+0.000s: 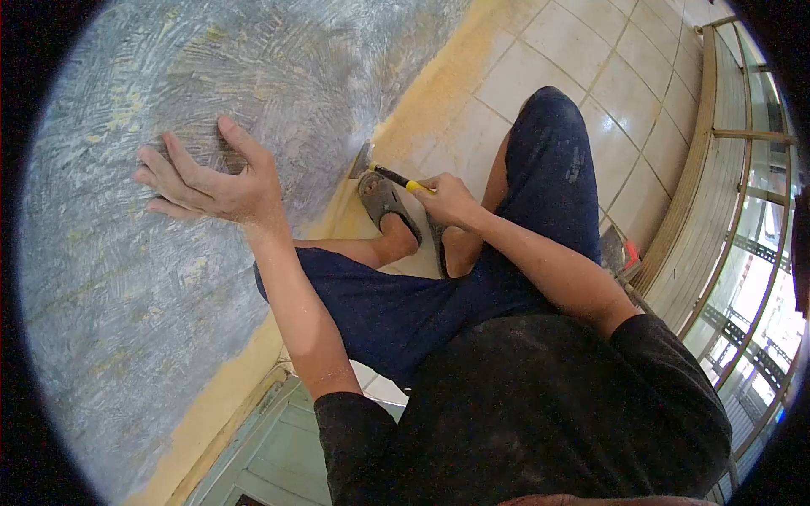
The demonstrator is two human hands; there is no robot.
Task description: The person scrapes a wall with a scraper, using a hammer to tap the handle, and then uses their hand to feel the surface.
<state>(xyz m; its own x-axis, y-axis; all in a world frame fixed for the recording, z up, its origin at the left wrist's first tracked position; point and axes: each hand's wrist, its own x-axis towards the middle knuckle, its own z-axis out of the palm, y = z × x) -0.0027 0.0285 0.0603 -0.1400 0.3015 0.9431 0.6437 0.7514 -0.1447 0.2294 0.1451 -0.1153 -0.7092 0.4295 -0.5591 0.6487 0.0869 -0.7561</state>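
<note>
My left hand (211, 177) is raised in front of the grey, streaked wall (278, 93) with its fingers spread and nothing in it. Whether it touches the wall I cannot tell. My right hand (447, 200) is closed around the yellow and black handle of a scraper (392, 176). The scraper's metal blade points at the foot of the wall, just above my sandal (377, 196). Yellowish dust (439, 84) lies along the wall's lower edge.
White floor tiles (557, 42) stretch beyond my bent knees. At the right stands a metal-framed glass shutter (734, 194), with a red and grey object (630, 255) near its base. A pale green door panel (287, 447) is at the lower left.
</note>
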